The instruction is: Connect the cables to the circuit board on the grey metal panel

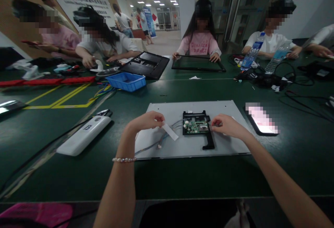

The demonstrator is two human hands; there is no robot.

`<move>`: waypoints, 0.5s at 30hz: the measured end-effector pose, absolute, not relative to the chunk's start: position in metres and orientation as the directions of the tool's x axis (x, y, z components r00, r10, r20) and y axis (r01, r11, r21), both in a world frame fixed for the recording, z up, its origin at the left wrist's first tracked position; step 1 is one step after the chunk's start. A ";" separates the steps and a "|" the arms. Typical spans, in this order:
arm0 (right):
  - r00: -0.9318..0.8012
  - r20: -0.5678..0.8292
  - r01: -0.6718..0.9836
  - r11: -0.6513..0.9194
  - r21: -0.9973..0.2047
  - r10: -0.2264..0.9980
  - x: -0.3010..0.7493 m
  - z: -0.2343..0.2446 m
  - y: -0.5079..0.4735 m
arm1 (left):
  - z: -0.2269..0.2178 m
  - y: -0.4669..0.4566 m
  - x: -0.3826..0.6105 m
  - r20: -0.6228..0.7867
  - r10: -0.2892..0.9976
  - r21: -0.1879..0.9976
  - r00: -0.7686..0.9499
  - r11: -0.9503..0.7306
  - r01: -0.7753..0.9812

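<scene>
A grey display panel [153, 115] lies flat on the green table before me. On it sits a black plastic bracket [208, 141] around a green circuit board [193, 126]. Between its fingertips my left hand [150, 119] pinches a white strip [170, 131], which hangs over the panel beside some grey wires [177, 124]. A small white connector [159, 146] ends one of the wires. My right hand [225, 125] is at the bracket's right edge with its fingers pressed together; whatever they may hold is too small to make out.
A white power bank [85, 136] lies to the left, a phone [262, 118] to the right. Farther back stand a blue bin [126, 82] and two water bottles [253, 52]. Across the table a person holds a black frame [198, 68]; a black back cover [146, 64] lies beside it.
</scene>
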State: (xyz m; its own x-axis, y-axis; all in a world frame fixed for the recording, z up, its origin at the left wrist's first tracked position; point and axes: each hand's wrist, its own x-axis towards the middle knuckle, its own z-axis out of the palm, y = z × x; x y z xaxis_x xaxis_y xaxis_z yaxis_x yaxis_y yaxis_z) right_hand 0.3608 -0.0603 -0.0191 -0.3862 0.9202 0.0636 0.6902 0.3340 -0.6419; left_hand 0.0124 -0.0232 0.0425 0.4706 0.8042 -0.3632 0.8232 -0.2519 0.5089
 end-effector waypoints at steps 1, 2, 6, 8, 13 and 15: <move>-0.384 0.053 0.676 0.320 -0.664 0.922 0.361 -0.019 -0.060 | 0.042 -0.023 0.011 -0.353 0.813 0.504 0.463 -0.251 0.826; -0.380 0.038 0.662 0.300 -0.687 0.924 0.362 -0.019 -0.059 | 0.042 -0.023 0.010 -0.343 0.822 0.501 0.455 -0.250 0.829; -0.299 0.017 0.676 0.225 -0.702 0.954 0.373 -0.019 -0.053 | 0.043 -0.021 0.006 -0.293 0.876 0.458 0.383 -0.224 0.861; -0.224 0.045 0.742 0.201 -0.639 0.973 0.382 -0.020 -0.049 | 0.044 -0.020 0.004 -0.242 0.918 0.398 0.314 -0.201 0.895; -0.126 0.070 0.878 0.144 -0.457 0.990 0.399 -0.026 -0.042 | 0.036 -0.016 0.003 -0.177 0.952 0.304 0.248 -0.187 0.934; -0.126 0.100 0.901 0.156 -0.404 0.987 0.401 -0.028 -0.041 | 0.032 -0.014 0.003 -0.169 0.963 0.258 0.210 -0.163 0.952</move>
State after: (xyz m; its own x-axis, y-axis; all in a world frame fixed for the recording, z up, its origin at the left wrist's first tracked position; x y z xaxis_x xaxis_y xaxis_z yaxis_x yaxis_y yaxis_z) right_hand 0.4008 -0.0406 -0.0275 -0.1258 0.9870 0.1005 0.9014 0.1560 -0.4040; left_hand 0.0035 -0.0142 0.0315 0.2104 0.9629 -0.1690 0.9524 -0.1629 0.2576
